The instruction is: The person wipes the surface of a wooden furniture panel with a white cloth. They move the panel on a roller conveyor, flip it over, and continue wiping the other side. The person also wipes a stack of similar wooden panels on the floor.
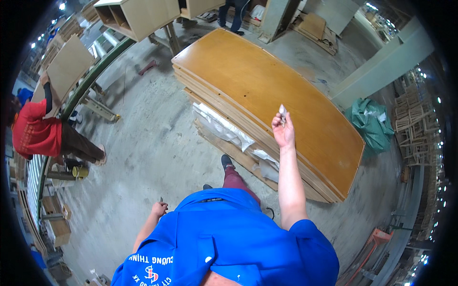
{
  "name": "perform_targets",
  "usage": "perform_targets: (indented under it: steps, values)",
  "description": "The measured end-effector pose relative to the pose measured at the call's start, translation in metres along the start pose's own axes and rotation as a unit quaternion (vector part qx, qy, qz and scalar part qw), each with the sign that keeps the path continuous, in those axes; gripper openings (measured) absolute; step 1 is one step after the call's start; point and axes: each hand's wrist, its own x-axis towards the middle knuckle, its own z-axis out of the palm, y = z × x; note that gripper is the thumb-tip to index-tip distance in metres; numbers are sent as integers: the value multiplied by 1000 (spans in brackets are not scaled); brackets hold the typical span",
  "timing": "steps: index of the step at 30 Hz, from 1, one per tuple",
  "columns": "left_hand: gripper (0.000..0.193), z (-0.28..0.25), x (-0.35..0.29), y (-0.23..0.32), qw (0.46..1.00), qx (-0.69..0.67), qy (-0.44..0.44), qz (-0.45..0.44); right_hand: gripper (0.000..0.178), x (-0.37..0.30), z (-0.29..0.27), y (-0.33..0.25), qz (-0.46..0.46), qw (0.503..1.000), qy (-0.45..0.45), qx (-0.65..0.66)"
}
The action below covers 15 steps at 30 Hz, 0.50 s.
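Note:
My right hand (285,132) is stretched out over the stack of wooden panels, fingers closed on a small crumpled whitish piece (282,110), perhaps paper or cloth. Beneath it lies the top panel (243,78), a long orange-brown varnished board with curved sides and a few small dark holes. Low at my left side, my left hand (159,209) is closed, with a thin dark tip (161,199) poking up from it. What that object is cannot be made out. White wrapping sheet (222,125) hangs out between the lower layers of the stack.
A person in a red shirt (38,131) handles a pale board (67,66) beside a roller conveyor (95,71) at the left. Pale wooden cabinets (143,19) stand at the far left. A grey column (381,62) and a green sack (369,121) flank the stack's right end.

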Motion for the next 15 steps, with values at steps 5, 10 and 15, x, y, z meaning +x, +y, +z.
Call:
perform_targets:
  steps: [5, 10, 15]
  values:
    - [23, 10, -15, -23, 996, -77, 26, -34, 25, 53, 23, 22, 30, 991, -51, -119]
    - [23, 30, -14, -14, 989, -90, 80, -88, 30, 94, 15, 35, 3, 960, 2, -280]
    - [25, 10, 8, 18, 993, -102, 59, -25, 34, 122, -3, 44, -38, 822, 19, -568]
